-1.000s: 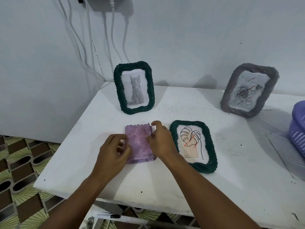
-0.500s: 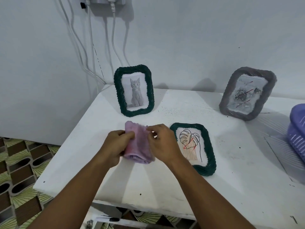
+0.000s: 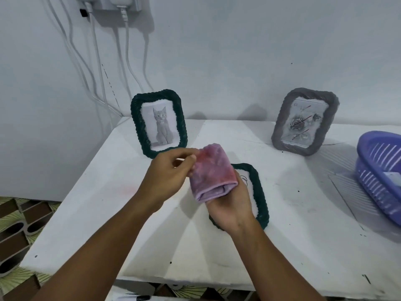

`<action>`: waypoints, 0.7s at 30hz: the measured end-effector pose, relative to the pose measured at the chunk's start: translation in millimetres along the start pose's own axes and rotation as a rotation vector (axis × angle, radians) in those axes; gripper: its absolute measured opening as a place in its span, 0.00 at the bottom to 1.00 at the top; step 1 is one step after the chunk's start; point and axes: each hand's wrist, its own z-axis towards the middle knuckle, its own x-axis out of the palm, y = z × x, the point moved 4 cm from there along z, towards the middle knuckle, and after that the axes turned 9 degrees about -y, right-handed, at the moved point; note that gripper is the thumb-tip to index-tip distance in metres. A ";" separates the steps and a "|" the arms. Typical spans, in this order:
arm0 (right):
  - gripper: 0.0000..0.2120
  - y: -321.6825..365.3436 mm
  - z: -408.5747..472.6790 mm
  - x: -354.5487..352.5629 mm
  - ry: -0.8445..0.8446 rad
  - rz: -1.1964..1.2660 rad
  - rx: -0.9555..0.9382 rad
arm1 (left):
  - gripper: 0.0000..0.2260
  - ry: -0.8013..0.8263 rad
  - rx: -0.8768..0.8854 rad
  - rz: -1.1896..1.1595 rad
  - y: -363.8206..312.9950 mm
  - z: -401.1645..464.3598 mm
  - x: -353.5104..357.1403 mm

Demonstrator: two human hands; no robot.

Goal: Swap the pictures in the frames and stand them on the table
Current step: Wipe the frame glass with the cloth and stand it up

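Both hands grip the folded purple cloth (image 3: 211,177) above the white worktop (image 3: 303,203): your right hand (image 3: 230,205) cups its lower fold, your left hand (image 3: 171,172) pinches its top edge. Beneath lies the green frame (image 3: 258,192), flat and unstood; it looks light, stiff, so take it by its braided rim.

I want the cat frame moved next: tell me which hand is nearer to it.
Left. The left hand is just in front of the cat frame, pinching the purple cloth. The right hand holds the cloth farther forward and right.
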 end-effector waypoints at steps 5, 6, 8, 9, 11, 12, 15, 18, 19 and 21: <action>0.17 39.8 -16.4 -24.5 0.041 0.111 -0.044 | 0.20 0.030 0.292 0.393 22.0 -7.5 25.2; 0.19 51.9 -18.5 -31.3 0.036 0.068 -0.086 | 0.24 0.059 0.331 0.484 29.8 -9.2 33.2; 0.20 79.7 -23.4 -37.1 0.007 -0.076 -0.221 | 0.30 0.108 0.368 0.657 45.0 -12.2 47.6; 0.22 91.7 -25.5 -37.7 -0.033 -0.135 -0.282 | 0.32 0.124 0.371 0.728 51.8 -13.5 53.5; 0.19 116.2 -32.6 -39.2 -0.134 -0.312 -0.472 | 0.33 0.140 0.375 0.835 63.0 -15.7 62.9; 0.17 128.9 -35.9 -43.4 -0.207 -0.439 -0.581 | 0.33 0.152 0.382 0.883 67.4 -16.1 67.0; 0.19 140.4 -47.6 -34.1 -0.283 -0.943 -0.852 | 0.36 0.213 0.403 0.992 79.8 -15.3 73.9; 0.21 115.8 -32.8 -42.4 -0.157 -1.624 -0.955 | 0.37 0.251 0.395 0.961 88.4 -10.0 71.2; 0.22 106.2 -23.4 -53.0 -0.096 -1.867 -0.997 | 0.38 0.257 0.396 0.953 89.5 -7.7 69.7; 0.30 92.7 -4.9 -78.3 -0.057 -2.229 -1.007 | 0.38 0.287 0.398 0.979 91.7 -4.3 67.4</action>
